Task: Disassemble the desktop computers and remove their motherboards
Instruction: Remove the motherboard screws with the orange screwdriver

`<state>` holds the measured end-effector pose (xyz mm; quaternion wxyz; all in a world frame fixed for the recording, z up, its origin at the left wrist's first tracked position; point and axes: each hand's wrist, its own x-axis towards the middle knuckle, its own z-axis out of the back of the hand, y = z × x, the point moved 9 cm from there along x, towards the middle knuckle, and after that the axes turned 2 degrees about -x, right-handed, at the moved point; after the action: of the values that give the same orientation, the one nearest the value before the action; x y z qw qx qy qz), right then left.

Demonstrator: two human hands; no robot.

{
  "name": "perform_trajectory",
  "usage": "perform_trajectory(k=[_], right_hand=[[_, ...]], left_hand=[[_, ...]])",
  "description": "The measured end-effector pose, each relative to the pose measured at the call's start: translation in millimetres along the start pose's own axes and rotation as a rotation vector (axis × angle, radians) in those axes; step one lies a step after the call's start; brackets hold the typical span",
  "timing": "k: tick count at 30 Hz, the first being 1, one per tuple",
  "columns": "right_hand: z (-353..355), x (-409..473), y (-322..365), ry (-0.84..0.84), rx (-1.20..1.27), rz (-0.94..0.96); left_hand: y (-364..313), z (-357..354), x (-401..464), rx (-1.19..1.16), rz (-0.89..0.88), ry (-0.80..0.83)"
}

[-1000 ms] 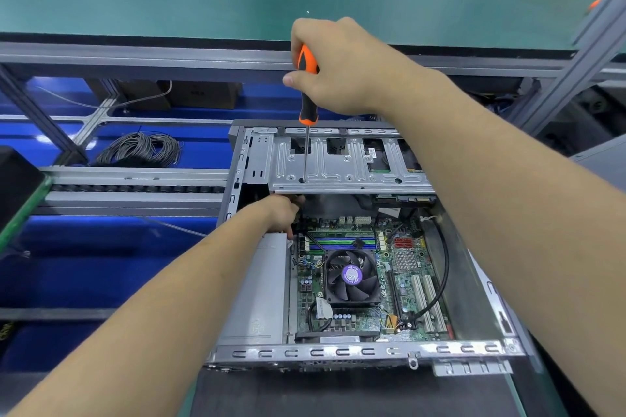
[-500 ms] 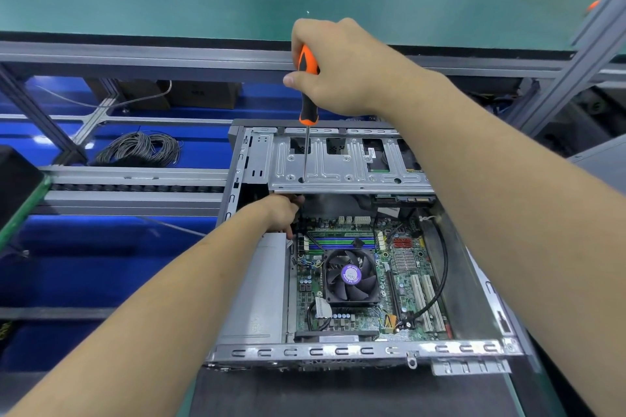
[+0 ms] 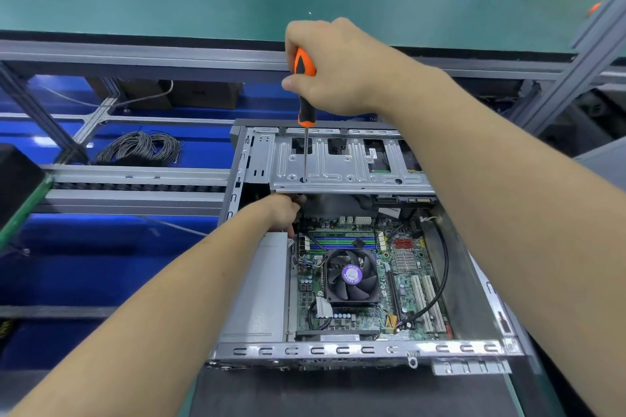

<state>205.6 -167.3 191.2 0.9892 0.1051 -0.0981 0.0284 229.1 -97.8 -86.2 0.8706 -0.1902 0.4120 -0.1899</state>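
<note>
Desktop computer: right hand grips upright screwdriver; left hand reaches inside.

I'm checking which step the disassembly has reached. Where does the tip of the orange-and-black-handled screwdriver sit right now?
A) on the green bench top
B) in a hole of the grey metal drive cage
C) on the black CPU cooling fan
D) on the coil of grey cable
B: the orange-and-black-handled screwdriver, gripped by the right hand, stands upright with its shaft reaching a hole in the grey metal drive cage.
</note>
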Motion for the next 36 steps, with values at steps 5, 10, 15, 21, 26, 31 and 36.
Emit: perform_trajectory(k=[5,10,15,21,26,31,36], right_hand=[[0,-1,-5,-0.011,0.027,-0.022],[-2,-1,-5,-0.001,0.014,-0.016],[-1,0,-4,0.001,0.004,-0.012],[0,0,-2,-0.007,-0.002,0.001],[-1,1,-2,-0.007,-0.013,-0.001],[0,1,-4,-0.011,-0.019,-0.017],[1,4,-6,0.015,-0.172,-0.091]], left_hand=[[-2,2,-2,0.013,-0.014,-0.027],[-1,4,3,0.021,-0.032,-0.027],[-1,2,7,0.04,-0.041,-0.019],[2,0,10,0.045,-0.037,-0.011],[3,1,11,0.019,-0.032,-0.023],[5,0,12,0.025,-0.016,-0.018],[4,1,11,0.075,-0.018,-0.024]])
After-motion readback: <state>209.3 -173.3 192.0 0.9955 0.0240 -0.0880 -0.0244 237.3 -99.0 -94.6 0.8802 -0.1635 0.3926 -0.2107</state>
